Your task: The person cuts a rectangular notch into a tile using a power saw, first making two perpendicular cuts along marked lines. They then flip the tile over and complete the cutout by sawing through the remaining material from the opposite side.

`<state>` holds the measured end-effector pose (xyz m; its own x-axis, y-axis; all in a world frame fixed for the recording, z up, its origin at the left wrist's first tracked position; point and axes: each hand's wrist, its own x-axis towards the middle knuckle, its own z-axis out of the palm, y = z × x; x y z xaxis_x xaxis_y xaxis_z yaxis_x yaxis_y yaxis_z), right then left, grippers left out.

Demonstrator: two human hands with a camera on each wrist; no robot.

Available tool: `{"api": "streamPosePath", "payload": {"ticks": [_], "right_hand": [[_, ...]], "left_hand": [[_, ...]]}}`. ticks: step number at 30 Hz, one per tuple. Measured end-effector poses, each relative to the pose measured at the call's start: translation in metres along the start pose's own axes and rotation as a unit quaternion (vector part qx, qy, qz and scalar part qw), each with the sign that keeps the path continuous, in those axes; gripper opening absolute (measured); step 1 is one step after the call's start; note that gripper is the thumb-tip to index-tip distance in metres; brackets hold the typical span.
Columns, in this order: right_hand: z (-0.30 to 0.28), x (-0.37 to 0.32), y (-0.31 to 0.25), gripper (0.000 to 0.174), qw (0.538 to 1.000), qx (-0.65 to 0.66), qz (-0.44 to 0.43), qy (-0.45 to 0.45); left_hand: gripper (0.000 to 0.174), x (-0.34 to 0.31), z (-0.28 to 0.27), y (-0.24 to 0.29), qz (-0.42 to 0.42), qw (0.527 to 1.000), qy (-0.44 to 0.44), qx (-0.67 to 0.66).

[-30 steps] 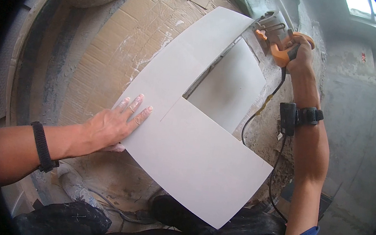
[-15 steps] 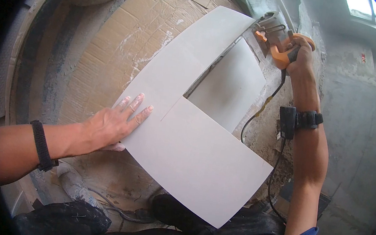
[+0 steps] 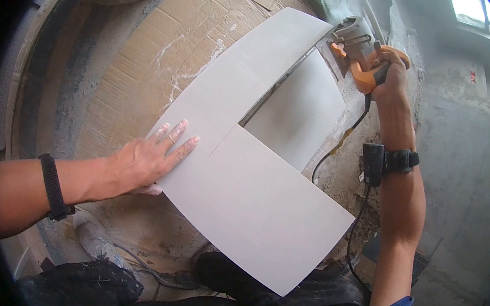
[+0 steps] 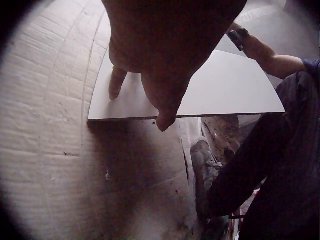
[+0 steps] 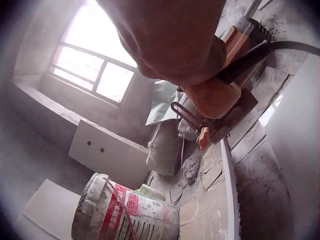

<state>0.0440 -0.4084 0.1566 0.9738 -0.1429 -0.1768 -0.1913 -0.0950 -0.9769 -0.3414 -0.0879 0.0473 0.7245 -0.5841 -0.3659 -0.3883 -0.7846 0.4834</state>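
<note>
a: anything different from a moment ago?

b: not much. the orange cutter has crept a touch up and to the left at the far edge of the white tile, and the right hand has gone with it. the left hand has not budged.

a: what do you make of that?

b: my reading is that the cutter sits at the far end of the long slot, so that cut looks as good as run out. the smaller panel lies in the notch, parted from the big piece by dark gaps along two sides.

a: and the right hand?

b: its fingers are wrapped tight round the cutter's handle. a black cord trails down beside the forearm.

a: the left?

b: it lies flat with the fingers straight and a little spread, pressing on the tile near its left edge. the left wrist view shows the fingertips on the tile's surface. one digit, the thumb i think, hangs past the edge over the cardboard.

a: where does the tile lie?

b: on flattened cardboard over dusty ground, between the two arms, its nearest corner toward the person's legs.
</note>
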Motion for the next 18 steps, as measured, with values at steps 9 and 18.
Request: {"api": "streamPosePath", "payload": {"ticks": [9,18], "right_hand": [[0.010,-0.020,-0.007,0.044,1.000,-0.017,0.010,-0.012],[0.022,-0.040,-0.012,0.008,0.998,-0.030,0.020,0.049]], "left_hand": [[0.129,-0.001,0.001,-0.003,0.007,1.000,0.012,-0.003],[0.128,-0.002,-0.004,-0.001,0.000,1.000,0.002,-0.006]]}}
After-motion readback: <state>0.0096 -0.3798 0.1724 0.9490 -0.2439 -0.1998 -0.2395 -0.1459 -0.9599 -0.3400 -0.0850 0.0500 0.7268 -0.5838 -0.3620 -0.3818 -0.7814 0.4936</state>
